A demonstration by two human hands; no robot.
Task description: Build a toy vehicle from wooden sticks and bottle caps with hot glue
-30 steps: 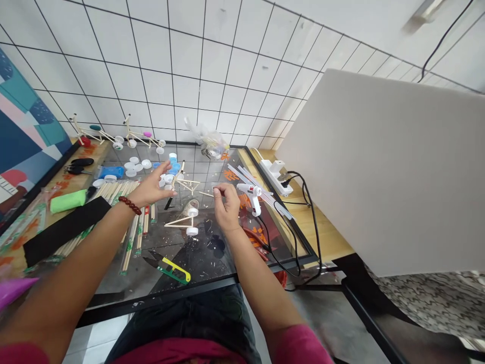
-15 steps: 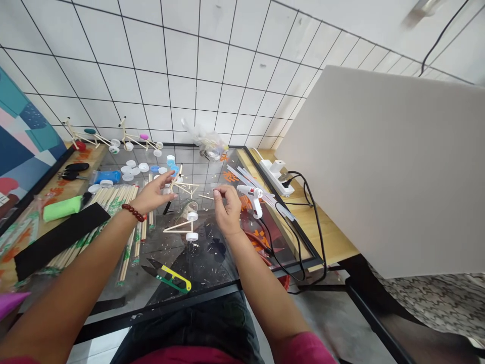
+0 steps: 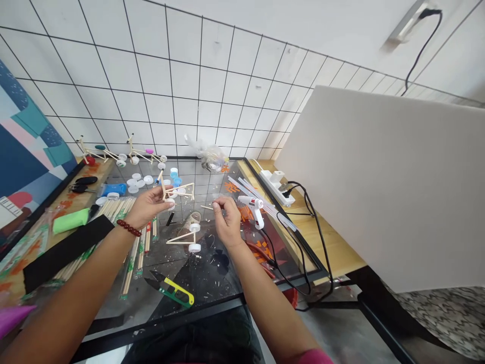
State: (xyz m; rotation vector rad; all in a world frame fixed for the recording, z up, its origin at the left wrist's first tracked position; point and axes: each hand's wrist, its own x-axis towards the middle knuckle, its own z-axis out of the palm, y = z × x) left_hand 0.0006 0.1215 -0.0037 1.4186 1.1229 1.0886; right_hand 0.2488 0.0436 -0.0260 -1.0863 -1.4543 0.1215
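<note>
My left hand is closed on a small tricycle frame made of wooden sticks, lifted above the glass tabletop. One of its uprights has a dark tip, and a white bottle cap is at its lower end by my fingers. My right hand pinches a short wooden stick that points left. Below and between the hands lies a V-shaped stick piece with two white bottle caps as wheels. A small clear cup lies on its side behind it.
Yellow-green thread snips lie near the front edge. Wrapped chopsticks and a black strip are at left. A white glue gun, glue sticks and a power strip with cables are at right. Finished stick tricycles stand at the back.
My left hand has gone from spread fingers around the tricycle frame to a grip on it, and the frame is now turned and raised. My right hand keeps its pinch. The camera view has shifted slightly.
</note>
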